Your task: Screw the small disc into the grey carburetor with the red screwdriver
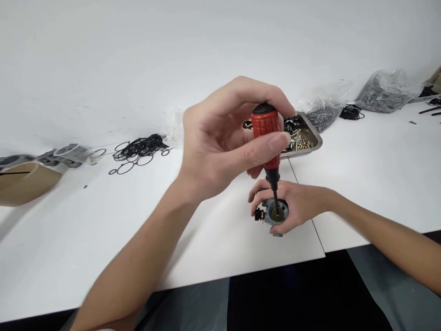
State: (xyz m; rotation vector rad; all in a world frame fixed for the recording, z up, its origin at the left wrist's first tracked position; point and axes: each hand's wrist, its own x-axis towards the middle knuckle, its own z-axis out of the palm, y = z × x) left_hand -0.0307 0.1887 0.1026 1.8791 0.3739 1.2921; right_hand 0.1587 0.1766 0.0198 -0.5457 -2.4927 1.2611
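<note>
Far left sits a brown container (24, 184), contents hidden; the metal tray (315, 138) behind your hands holds brass and dark small parts. Your left hand (220, 142), raised, grips the red-handled screwdriver (267, 138) upright by its fingertips, tip down in the small metal part (275, 214). Your right hand (296, 204) clasps that part on the table (103, 230).

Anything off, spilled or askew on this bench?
Mostly tidy. Black O-rings lie scattered loose on the table rather than in a container. Left hand holds the red screwdriver upright in the metal part gripped by the right hand.
</note>
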